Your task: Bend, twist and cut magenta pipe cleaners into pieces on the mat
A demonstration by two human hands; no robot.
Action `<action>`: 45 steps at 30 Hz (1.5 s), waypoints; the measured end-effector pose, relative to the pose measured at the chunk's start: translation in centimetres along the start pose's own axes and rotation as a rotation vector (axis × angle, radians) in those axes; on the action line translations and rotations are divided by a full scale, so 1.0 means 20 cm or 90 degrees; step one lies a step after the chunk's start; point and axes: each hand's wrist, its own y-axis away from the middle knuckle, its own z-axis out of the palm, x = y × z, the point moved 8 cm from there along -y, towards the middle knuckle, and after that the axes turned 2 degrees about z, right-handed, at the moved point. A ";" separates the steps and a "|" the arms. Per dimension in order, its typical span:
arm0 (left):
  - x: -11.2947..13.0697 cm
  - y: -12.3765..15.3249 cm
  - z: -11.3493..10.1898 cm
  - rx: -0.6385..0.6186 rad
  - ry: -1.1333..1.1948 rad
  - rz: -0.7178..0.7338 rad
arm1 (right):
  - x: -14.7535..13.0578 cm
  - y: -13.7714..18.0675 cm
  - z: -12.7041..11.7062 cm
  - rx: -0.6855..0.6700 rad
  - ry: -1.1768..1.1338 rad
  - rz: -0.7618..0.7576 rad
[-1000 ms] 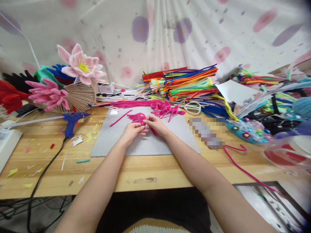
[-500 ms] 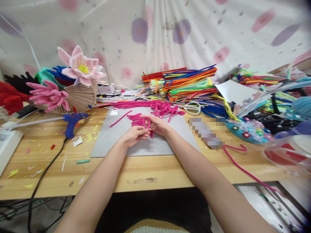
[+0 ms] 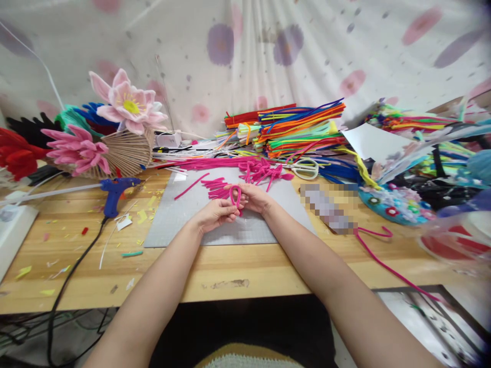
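A magenta pipe cleaner point(image 3: 235, 193), bent into a narrow upright loop, is held between both hands above the grey mat point(image 3: 169, 230). My left hand point(image 3: 218, 214) pinches it low down, thumb against fingers. On the other side my right hand point(image 3: 253, 198) grips the loop, its fingertips partly hidden behind it. Just beyond the hands lies a row of short cut magenta pipe cleaners point(image 3: 215, 187), with one lone piece point(image 3: 192, 186) to its left. Several bent magenta petal shapes point(image 3: 263, 171) are heaped at the mat's back edge.
Scissors point(image 3: 305, 168) lie behind the mat, near stacked colourful pipe cleaners point(image 3: 299, 130). A blue glue gun point(image 3: 114, 197) with a cord stands at the left, before fuzzy flowers point(image 3: 128, 105). Right of the mat are a blurred-out object point(image 3: 328, 207) and a flower-covered blue piece point(image 3: 399, 204).
The loop between my hands now stands more upright and faces me more openly. My hands have barely moved; the whole view has shifted slightly.
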 end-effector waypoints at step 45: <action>0.42 0.23 -0.66 0.731 -0.805 0.244 | -0.18 0.06 -0.31 0.435 0.543 -0.137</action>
